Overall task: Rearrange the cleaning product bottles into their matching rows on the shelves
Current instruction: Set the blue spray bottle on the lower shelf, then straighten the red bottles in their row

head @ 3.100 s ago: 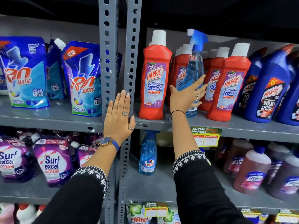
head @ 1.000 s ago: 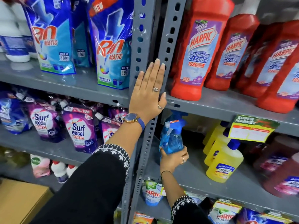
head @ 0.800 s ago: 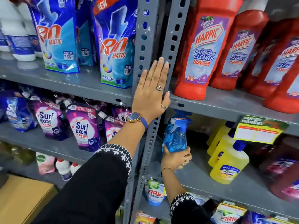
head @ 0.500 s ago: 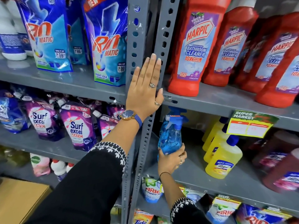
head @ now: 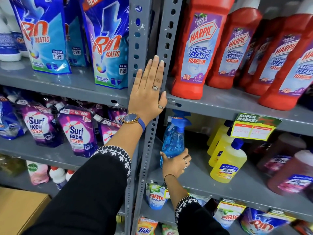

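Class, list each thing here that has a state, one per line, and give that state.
Blue trigger spray bottle: upright, gripped low by the right hand.
Left hand: open, flat against the grey shelf upright.
Red Harpic bottles: standing.
Yellow floor-cleaner bottles: standing, capped.

I'm reading Harpic Bathroom Cleaner on red bottles (head: 198, 50), Rin Matic on blue pouches (head: 108, 46), Surf Excel on purple pouches (head: 77, 134), Super Market on a tag (head: 254, 127).

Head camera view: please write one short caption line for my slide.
Right hand holds a blue spray bottle on the shelf under the red Harpic bottles; left hand rests flat on the shelf upright.
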`<move>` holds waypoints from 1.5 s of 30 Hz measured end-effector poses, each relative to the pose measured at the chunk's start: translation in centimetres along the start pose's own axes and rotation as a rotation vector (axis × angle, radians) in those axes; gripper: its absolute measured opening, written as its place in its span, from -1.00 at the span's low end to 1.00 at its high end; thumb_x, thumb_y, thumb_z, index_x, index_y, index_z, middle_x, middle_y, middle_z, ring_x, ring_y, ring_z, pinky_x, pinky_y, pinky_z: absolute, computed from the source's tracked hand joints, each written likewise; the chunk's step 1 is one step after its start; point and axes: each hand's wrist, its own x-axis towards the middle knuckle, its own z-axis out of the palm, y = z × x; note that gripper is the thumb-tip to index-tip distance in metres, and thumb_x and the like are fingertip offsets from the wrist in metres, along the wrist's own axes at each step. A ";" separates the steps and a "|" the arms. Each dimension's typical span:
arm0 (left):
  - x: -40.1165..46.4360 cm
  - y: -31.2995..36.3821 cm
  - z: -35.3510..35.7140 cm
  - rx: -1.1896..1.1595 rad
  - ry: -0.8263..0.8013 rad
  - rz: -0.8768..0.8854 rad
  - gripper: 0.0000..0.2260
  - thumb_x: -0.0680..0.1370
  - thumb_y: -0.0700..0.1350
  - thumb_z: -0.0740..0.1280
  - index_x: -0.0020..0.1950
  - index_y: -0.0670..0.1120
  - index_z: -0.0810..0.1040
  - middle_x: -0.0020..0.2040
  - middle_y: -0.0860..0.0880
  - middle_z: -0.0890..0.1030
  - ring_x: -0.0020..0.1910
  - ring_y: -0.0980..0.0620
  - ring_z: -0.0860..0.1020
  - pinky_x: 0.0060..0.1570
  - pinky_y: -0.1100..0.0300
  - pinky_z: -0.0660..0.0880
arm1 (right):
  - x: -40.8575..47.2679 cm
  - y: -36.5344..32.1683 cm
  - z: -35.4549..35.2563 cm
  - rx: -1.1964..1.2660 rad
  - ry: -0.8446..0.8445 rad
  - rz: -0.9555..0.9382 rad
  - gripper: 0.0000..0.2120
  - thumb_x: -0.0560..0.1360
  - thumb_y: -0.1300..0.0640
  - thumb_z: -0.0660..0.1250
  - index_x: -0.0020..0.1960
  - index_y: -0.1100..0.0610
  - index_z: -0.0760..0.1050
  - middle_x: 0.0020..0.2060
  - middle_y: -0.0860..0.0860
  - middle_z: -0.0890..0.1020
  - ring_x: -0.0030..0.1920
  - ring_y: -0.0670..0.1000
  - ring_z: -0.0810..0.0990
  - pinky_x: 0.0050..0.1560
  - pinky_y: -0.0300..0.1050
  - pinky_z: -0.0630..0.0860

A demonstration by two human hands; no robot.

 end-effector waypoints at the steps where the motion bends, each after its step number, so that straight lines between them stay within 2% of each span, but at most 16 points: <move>1: 0.0 0.0 0.0 -0.001 -0.002 0.001 -0.35 0.44 -0.13 0.22 0.50 -0.26 0.12 0.48 -0.26 0.23 0.48 -0.14 0.14 0.48 0.02 -0.07 | 0.0 0.0 0.0 0.000 -0.006 -0.002 -0.01 0.16 -0.08 0.62 0.39 0.11 0.12 0.28 0.17 0.28 0.27 0.23 0.28 0.12 0.34 0.43; 6: -0.1 0.0 0.1 0.011 0.006 -0.002 -0.35 0.45 -0.13 0.23 0.50 -0.26 0.11 0.48 -0.25 0.23 0.48 -0.13 0.15 0.48 0.03 -0.07 | 0.1 0.6 -0.5 -0.005 -0.035 -0.045 -0.01 0.16 -0.06 0.62 0.40 0.08 0.11 0.28 0.16 0.27 0.26 0.22 0.30 0.12 0.32 0.47; 10: -0.1 0.0 0.1 0.007 0.015 -0.001 -0.35 0.45 -0.13 0.24 0.50 -0.26 0.11 0.48 -0.25 0.23 0.48 -0.13 0.15 0.48 0.05 -0.09 | -0.4 1.5 -1.6 0.071 -0.060 -0.073 0.01 0.19 0.03 0.63 0.45 0.02 0.08 0.37 0.15 0.20 0.33 0.21 0.25 0.24 0.23 0.41; 13: -0.1 0.0 0.1 0.012 0.011 0.000 -0.34 0.45 -0.12 0.23 0.50 -0.25 0.10 0.48 -0.26 0.23 0.48 -0.14 0.15 0.48 0.05 -0.10 | -1.5 1.5 -3.7 0.265 -0.001 -0.184 -0.15 0.31 0.21 0.54 0.43 0.00 0.14 0.39 0.11 0.20 0.36 0.13 0.25 0.29 -0.07 0.38; 15: -0.1 0.1 0.1 0.016 0.009 0.000 -0.34 0.45 -0.12 0.23 0.50 -0.26 0.10 0.48 -0.26 0.23 0.48 -0.14 0.14 0.48 0.05 -0.10 | -2.4 -0.4 -5.7 0.399 0.081 -0.355 -0.29 0.38 0.28 0.46 0.41 0.04 0.19 0.33 0.16 0.25 0.28 0.00 0.32 0.25 -0.35 0.33; 16: -0.1 0.0 0.1 0.019 0.011 0.001 -0.34 0.45 -0.12 0.24 0.50 -0.26 0.10 0.48 -0.25 0.23 0.48 -0.13 0.14 0.48 0.05 -0.10 | -2.8 -2.0 -6.7 0.454 0.127 -0.452 -0.35 0.40 0.30 0.42 0.39 0.10 0.20 0.28 0.20 0.28 0.22 -0.06 0.34 0.23 -0.40 0.32; 18: -0.1 0.1 0.1 0.021 0.011 0.003 -0.34 0.45 -0.12 0.24 0.51 -0.26 0.10 0.48 -0.25 0.23 0.48 -0.13 0.14 0.48 0.05 -0.11 | -3.4 -6.0 -8.6 0.542 0.195 -0.610 -0.40 0.40 0.30 0.37 0.37 0.23 0.22 0.21 0.18 0.31 0.16 -0.06 0.36 0.25 -0.28 0.35; 20: -0.1 0.1 0.1 0.022 0.011 0.000 -0.34 0.46 -0.11 0.23 0.51 -0.26 0.10 0.48 -0.25 0.22 0.48 -0.12 0.13 0.48 0.06 -0.11 | -3.6 -10.6 -10.4 0.634 0.242 -0.720 -0.42 0.40 0.33 0.35 0.36 0.31 0.23 0.18 0.15 0.32 0.16 0.03 0.38 0.28 -0.14 0.38; 22: 0.0 0.1 0.1 0.026 0.003 -0.008 -0.34 0.46 -0.10 0.22 0.51 -0.26 0.09 0.49 -0.25 0.21 0.49 -0.12 0.11 0.48 0.06 -0.12 | -3.4 -14.8 -12.0 0.708 0.272 -0.798 -0.45 0.42 0.31 0.32 0.36 0.33 0.23 0.20 0.15 0.33 0.22 0.14 0.39 0.32 -0.04 0.38; 24: 0.1 0.0 0.3 0.025 0.004 -0.007 -0.34 0.47 -0.09 0.19 0.51 -0.26 0.07 0.48 -0.26 0.21 0.49 -0.11 0.10 0.48 0.06 -0.12 | -2.7 -18.3 -13.4 0.732 0.305 -0.827 -0.47 0.45 0.28 0.28 0.38 0.31 0.23 0.26 0.15 0.34 0.31 0.16 0.35 0.38 0.02 0.32; 28: 0.1 -0.1 0.4 -0.008 0.014 -0.019 -0.38 0.50 -0.07 0.17 0.51 -0.25 0.07 0.48 -0.26 0.23 0.48 -0.11 0.12 0.48 0.06 -0.12 | -0.7 -23.3 -14.6 0.611 0.333 -0.738 -0.39 0.44 0.28 0.30 0.43 0.27 0.16 0.39 0.20 0.28 0.39 0.09 0.20 0.42 -0.20 0.10; 32: 0.0 -0.1 0.5 -0.001 0.013 -0.017 -0.30 0.46 -0.13 0.33 0.51 -0.25 0.07 0.48 -0.26 0.22 0.48 -0.12 0.13 0.48 0.06 -0.12 | 0.0 -25.1 -13.9 0.475 0.305 -0.617 -0.29 0.45 0.22 0.32 0.49 0.25 0.06 0.45 0.19 0.21 0.42 0.16 0.18 0.44 -0.03 0.14; 35: 0.1 -0.1 0.4 -0.003 0.010 -0.016 -0.22 0.41 -0.18 0.45 0.50 -0.27 0.08 0.48 -0.26 0.22 0.47 -0.13 0.14 0.48 0.06 -0.12 | 0.0 -25.2 -13.1 0.401 0.327 -0.567 -0.17 0.42 0.09 0.41 0.52 0.21 0.00 0.47 0.18 0.20 0.42 0.17 0.21 0.42 0.03 0.17; 38: 0.1 0.0 0.2 0.002 0.009 -0.009 -0.29 0.46 -0.16 0.36 0.50 -0.29 0.08 0.48 -0.27 0.21 0.47 -0.13 0.13 0.48 0.06 -0.12 | 0.2 -24.9 -12.6 0.324 0.303 -0.544 0.01 0.35 0.02 0.50 0.54 0.14 -0.10 0.48 0.16 0.18 0.43 0.16 0.22 0.41 0.06 0.20; 41: 0.1 0.1 0.0 0.001 0.001 -0.012 -0.39 0.51 -0.10 0.18 0.50 -0.29 0.08 0.48 -0.28 0.20 0.47 -0.13 0.13 0.48 0.04 -0.10 | 0.6 -24.8 -12.7 0.327 0.312 -0.554 -0.02 0.34 0.09 0.51 0.53 0.13 -0.07 0.45 0.14 0.24 0.38 0.17 0.28 0.38 0.11 0.27; 45: 0.1 0.1 0.1 -0.010 -0.006 -0.012 -0.39 0.51 -0.08 0.14 0.50 -0.28 0.07 0.48 -0.26 0.19 0.48 -0.13 0.13 0.48 0.03 -0.09 | 0.5 -25.2 -12.8 0.370 0.337 -0.547 -0.06 0.33 0.17 0.49 0.52 0.15 -0.01 0.42 0.17 0.28 0.35 0.19 0.31 0.36 0.12 0.29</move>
